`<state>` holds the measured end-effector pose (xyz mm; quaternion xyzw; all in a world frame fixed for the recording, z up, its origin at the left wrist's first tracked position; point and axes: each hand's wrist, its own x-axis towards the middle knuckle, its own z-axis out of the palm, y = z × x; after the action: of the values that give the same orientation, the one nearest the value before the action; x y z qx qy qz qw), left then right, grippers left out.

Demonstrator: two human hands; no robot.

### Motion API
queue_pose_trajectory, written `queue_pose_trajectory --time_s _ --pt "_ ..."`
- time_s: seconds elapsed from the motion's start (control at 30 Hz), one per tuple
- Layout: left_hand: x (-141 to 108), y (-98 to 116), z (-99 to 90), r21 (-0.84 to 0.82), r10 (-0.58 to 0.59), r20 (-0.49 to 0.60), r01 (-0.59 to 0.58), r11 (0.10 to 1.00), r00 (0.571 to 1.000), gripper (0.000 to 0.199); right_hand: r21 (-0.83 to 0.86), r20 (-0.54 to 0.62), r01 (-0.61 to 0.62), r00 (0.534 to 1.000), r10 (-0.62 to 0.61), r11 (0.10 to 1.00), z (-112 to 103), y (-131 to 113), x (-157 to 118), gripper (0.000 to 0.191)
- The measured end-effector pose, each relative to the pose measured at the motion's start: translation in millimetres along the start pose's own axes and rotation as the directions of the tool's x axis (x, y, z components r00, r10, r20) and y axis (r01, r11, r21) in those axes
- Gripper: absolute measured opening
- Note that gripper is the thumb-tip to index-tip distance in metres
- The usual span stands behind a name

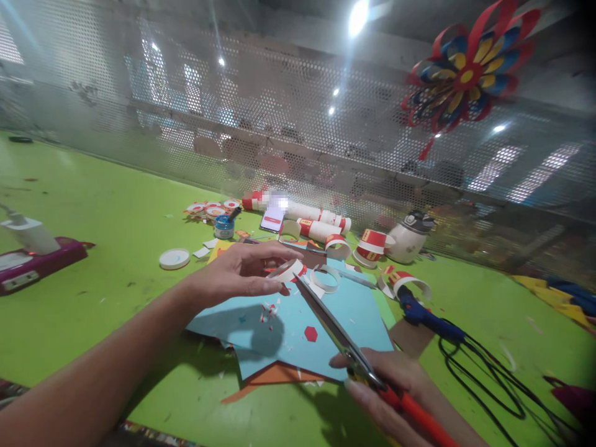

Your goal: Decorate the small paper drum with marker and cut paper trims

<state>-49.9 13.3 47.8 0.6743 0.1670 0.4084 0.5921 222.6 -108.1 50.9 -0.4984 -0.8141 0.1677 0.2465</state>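
Observation:
My left hand [233, 272] is closed on a white paper ring [292, 271] with red on its edge, which looks like a strip cut from a paper cup. In my right hand [395, 379] is a pair of scissors [328, 318] with red handles. Their blades point up and left, the tips at the ring; whether they touch it I cannot tell. Below both hands lies light blue paper [367, 329], bearing a red hexagon [311, 334] and small scraps. Another white ring [325, 279] lies just beyond the scissor tips.
A blue glue gun [431, 320] with a looped black cable is at right. Behind are a phone [272, 218], cut paper cups [372, 247], a blue jar [224, 227] and a white bottle [410, 239]. A purple power strip [51, 264] lies left; a paper flower [468, 76] hangs above.

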Motion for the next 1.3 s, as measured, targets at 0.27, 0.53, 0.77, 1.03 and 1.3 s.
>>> queue_pose_trajectory --time_s 0.27,0.53,0.77,1.03,1.3 --pt "1.0 1.9 0.4 -0.051 0.016 0.055 -0.014 0.999 0.998 0.039 -0.018 -0.032 -0.011 0.999 0.011 1.0 3.8 2.7 -0.9 0.025" --pt "2.0 -1.0 -1.3 -0.03 -0.001 0.049 0.002 1.0 0.999 0.04 -0.038 0.023 0.021 1.0 -0.02 0.999 4.6 8.3 -1.4 0.032" --pt "1.1 -1.3 -5.3 0.025 -0.062 0.023 0.061 0.998 0.998 0.042 -0.19 -0.081 0.056 0.994 -0.073 0.98 19.1 18.9 3.6 0.025" --pt "4.8 -0.6 -0.2 -0.114 0.021 0.022 -0.019 0.993 1.0 0.038 -0.173 -0.014 0.085 0.996 -0.089 0.981 19.8 25.0 1.4 0.025" --pt "4.8 -2.3 -0.2 -0.106 0.045 0.036 -0.041 0.994 0.998 0.04 -0.071 0.008 0.09 0.996 -0.09 0.993 16.1 27.5 4.1 0.026"
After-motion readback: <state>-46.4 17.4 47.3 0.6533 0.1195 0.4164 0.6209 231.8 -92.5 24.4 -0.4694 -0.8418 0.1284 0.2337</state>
